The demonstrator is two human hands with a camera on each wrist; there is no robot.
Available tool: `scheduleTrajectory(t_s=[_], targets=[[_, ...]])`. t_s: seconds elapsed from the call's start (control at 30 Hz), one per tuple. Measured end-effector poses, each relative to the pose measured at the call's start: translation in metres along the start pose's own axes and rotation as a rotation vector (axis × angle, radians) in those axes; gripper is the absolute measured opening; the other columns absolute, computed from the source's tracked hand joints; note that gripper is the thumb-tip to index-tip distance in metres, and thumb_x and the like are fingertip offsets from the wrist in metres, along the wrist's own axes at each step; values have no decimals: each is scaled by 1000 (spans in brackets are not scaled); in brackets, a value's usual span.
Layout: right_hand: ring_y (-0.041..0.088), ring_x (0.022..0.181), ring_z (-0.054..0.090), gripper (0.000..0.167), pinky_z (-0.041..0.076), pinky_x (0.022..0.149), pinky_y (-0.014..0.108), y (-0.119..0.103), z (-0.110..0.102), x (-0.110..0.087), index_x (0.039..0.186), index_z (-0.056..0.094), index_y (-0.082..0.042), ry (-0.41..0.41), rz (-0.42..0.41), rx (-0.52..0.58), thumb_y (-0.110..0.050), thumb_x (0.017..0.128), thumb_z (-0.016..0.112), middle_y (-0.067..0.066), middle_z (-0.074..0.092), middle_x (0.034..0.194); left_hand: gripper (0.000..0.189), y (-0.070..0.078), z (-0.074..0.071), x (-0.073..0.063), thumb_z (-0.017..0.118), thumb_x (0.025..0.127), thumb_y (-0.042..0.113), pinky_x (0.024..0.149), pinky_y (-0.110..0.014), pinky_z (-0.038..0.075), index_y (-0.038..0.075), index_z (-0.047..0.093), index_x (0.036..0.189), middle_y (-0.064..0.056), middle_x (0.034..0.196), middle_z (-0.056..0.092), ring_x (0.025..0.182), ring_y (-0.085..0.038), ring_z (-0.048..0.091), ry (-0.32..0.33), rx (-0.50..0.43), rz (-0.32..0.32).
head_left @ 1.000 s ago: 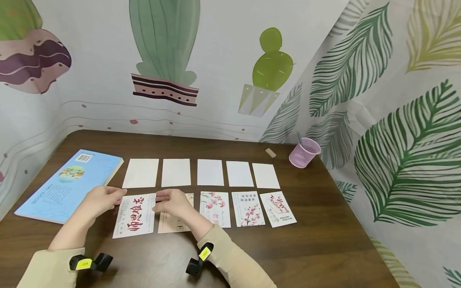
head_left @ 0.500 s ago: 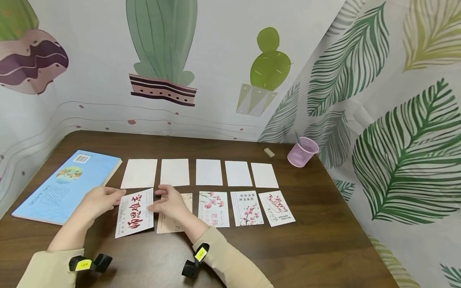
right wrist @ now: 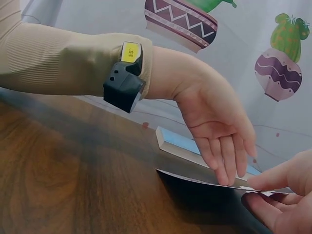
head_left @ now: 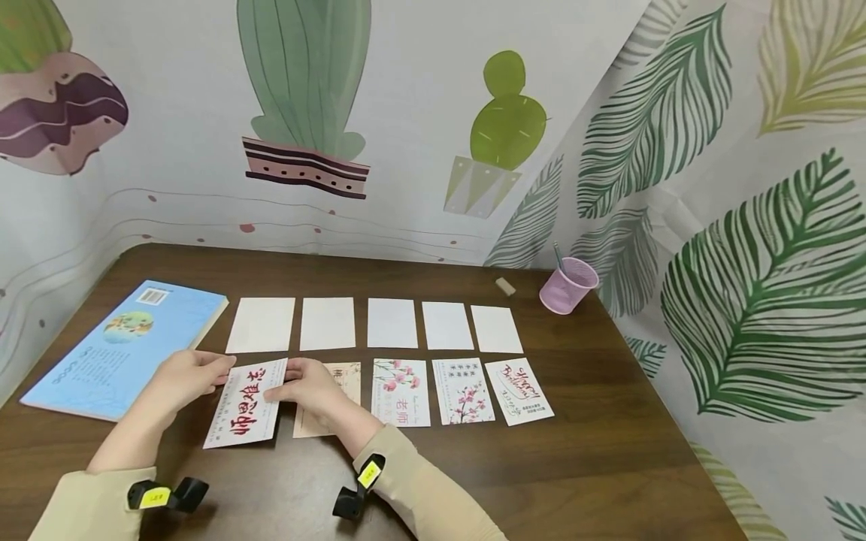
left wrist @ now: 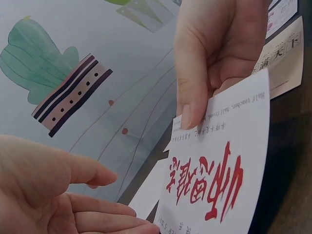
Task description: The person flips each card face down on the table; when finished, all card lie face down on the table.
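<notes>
My right hand (head_left: 311, 391) pinches the right edge of a white card with red brush lettering (head_left: 243, 404), thumb on its face and fingers beneath. The card is tilted, its near side raised over the table in the right wrist view. At its other edge my left hand (left wrist: 63, 195) has its thumb apart from nearly straight fingers, fingertips right at the card's border. A beige card (head_left: 346, 376) lies partly hidden under my right hand. Right of it lie a pink-flower card (head_left: 401, 392), a blossom card (head_left: 464, 392) and a card with red script (head_left: 519, 392).
A row of several blank white cards (head_left: 395, 323) lies behind the printed ones. A blue book (head_left: 122, 349) is at the left. Toward the back right stand a pink pen cup (head_left: 568, 287) and a small eraser-like block (head_left: 504, 286). A patterned wall cloth borders the table.
The red-lettered card, flat a second ago, has been lifted and tilted by my right hand, which has moved slightly left with it. My left hand has stayed nearly still.
</notes>
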State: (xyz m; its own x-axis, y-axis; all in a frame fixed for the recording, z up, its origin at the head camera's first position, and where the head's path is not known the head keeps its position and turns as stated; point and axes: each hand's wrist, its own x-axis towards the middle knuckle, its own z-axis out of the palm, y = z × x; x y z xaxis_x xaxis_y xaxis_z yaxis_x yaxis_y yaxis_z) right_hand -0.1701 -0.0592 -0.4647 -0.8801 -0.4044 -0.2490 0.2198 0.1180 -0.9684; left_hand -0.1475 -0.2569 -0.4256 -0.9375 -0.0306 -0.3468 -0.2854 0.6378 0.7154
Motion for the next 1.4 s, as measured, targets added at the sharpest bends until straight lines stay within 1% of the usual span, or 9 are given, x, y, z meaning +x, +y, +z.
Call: scheduleTrajectory(t_s=[0.27, 0.43, 0.63, 0.77, 0.93, 1.1, 1.2, 1.3, 1.4], targets=[[33, 91, 71, 36, 61, 75, 36, 0, 3, -1, 118, 58, 7, -71, 29, 85, 14, 83, 65, 9, 67, 95, 64, 1, 1, 1, 46, 101, 33, 85, -50, 53, -25, 43, 128, -35, 116, 62, 100, -39, 64, 0, 6, -4], [35, 93, 71, 36, 60, 76, 36, -3, -8, -1, 119, 58, 8, -68, 15, 76, 13, 84, 64, 16, 70, 101, 63, 9, 2, 5, 47, 101, 33, 85, -50, 54, -24, 44, 128, -35, 114, 61, 101, -41, 61, 23, 34, 5], [33, 93, 72, 33, 60, 77, 33, -11, -27, 0, 119, 59, 9, -30, -11, 41, 9, 87, 64, 23, 70, 107, 60, 30, 4, 5, 46, 102, 33, 88, -55, 52, -19, 47, 131, -34, 118, 62, 107, -45, 61, 82, 13, 45], [27, 89, 73, 31, 60, 76, 31, -18, -39, 0, 119, 60, 7, 4, -11, 25, 2, 88, 65, 19, 72, 107, 56, 52, 12, 2, 48, 102, 31, 87, -47, 56, -18, 50, 129, -31, 116, 65, 105, -40, 66, 95, -35, 99], [11, 82, 68, 32, 58, 78, 27, -29, -46, -3, 118, 62, 4, 50, -66, -16, -3, 87, 67, 16, 73, 106, 54, 74, 22, -3, 53, 101, 31, 73, -34, 59, -17, 56, 125, -28, 108, 70, 91, -30, 72, 92, -37, 175], [12, 86, 67, 34, 59, 81, 29, -33, -48, -4, 121, 60, 7, 60, -112, 56, -3, 88, 65, 19, 70, 110, 61, 85, 29, -6, 56, 96, 46, 63, -27, 52, -9, 63, 122, -22, 100, 73, 82, -22, 70, 120, 24, 211], [14, 89, 67, 35, 59, 83, 32, -35, -49, -6, 123, 57, 8, 57, -125, 129, -2, 90, 62, 22, 68, 112, 63, 89, 33, -7, 58, 95, 50, 71, -35, 54, -7, 65, 121, -23, 106, 71, 90, -29, 69, 137, 60, 255], [14, 87, 66, 34, 59, 84, 34, -38, -49, -7, 123, 57, 9, 57, -131, 183, -4, 92, 62, 21, 67, 111, 62, 93, 36, -8, 62, 93, 48, 82, -47, 55, -7, 65, 121, -26, 114, 68, 104, -39, 66, 137, 73, 314], [11, 83, 65, 33, 59, 83, 32, -41, -50, -8, 122, 57, 9, 53, -133, 215, -8, 94, 62, 17, 67, 109, 61, 96, 38, -9, 70, 89, 44, 83, -49, 55, -7, 64, 123, -26, 113, 69, 108, -41, 65, 123, 52, 349]])
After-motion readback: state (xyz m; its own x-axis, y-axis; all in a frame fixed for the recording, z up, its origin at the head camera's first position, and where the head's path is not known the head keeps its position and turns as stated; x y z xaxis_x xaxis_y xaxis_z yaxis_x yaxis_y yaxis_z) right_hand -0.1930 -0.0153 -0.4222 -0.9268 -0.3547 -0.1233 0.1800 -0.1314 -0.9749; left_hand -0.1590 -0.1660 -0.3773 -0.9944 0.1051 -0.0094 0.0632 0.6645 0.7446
